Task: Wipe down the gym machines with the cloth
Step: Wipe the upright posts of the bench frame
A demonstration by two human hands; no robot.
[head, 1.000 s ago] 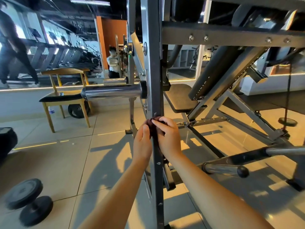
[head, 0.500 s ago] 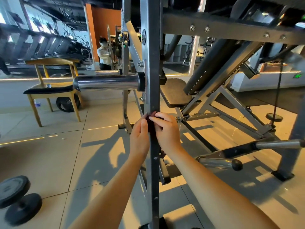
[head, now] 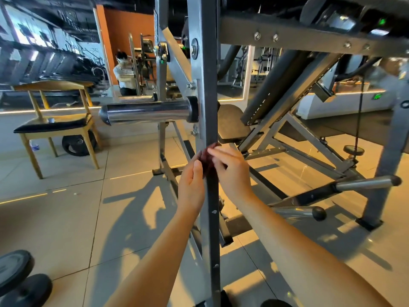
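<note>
1. The right hand (head: 232, 171) has its fingers curled over the top of a dark red cloth (head: 208, 157) and pinches it against the upright steel post (head: 207, 85).
2. The left hand (head: 191, 180) closes on the same cloth from the other side, with its thumb laid along it.
3. The cloth sits on the post between the two hands, a little below the chrome plate sleeve (head: 146, 113).
4. I judge the cloth to be soft and light, and it bunches easily. It should be held from both sides with an even squeeze, so that it slides and does not roll up.
5. The post looks stiff and fixed, so it will take firm pressure (its small bolt heads may catch the fabric).
6. Most of the cloth is covered by the hands, and the left fingers go behind the post. I cannot tell how far the cloth wraps around the back.
7. The foot of the post and the dumbbell (head: 20, 282) are both cut off by the frame edge.
</note>
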